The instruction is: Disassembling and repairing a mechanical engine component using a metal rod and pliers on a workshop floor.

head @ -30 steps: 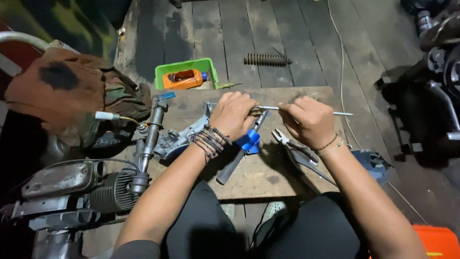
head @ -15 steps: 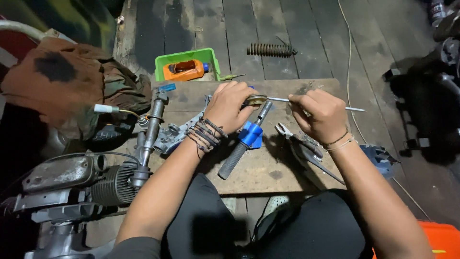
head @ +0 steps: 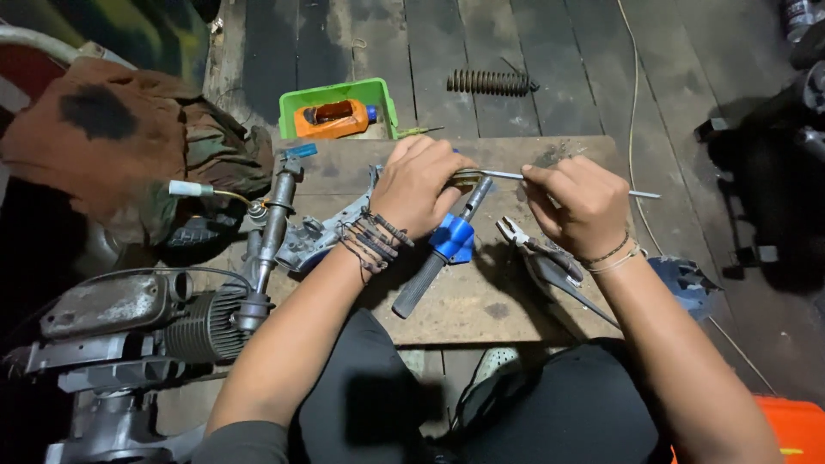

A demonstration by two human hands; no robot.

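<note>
Head view: the person is sitting at a low wooden desk (head: 481,301) and working with both hands near its far edge. The left hand (head: 421,185) is closing over a small metal part (head: 468,177) and pressing it down against the desk, fingers curled around it. The right hand (head: 577,204) is gripping a thin metal rod (head: 640,194) between thumb and fingertips; the rod is lying roughly level, its left end meeting the metal part under the left hand and its right end sticking out past the knuckles.

Just below the left hand, a tool with a blue collar and a grey handle (head: 434,266) is lying diagonally on the desk. A pair of pliers (head: 537,253) is resting beside the right wrist. To the left, a long metal shaft (head: 268,236) is running down toward a finned engine (head: 193,322). Behind the desk, a green tray (head: 382,94) holding an orange bottle (head: 331,119) is sitting on the plank floor, with a coil spring (head: 490,82) lying farther right. A brown cloth (head: 112,146) is piled at the far left.
</note>
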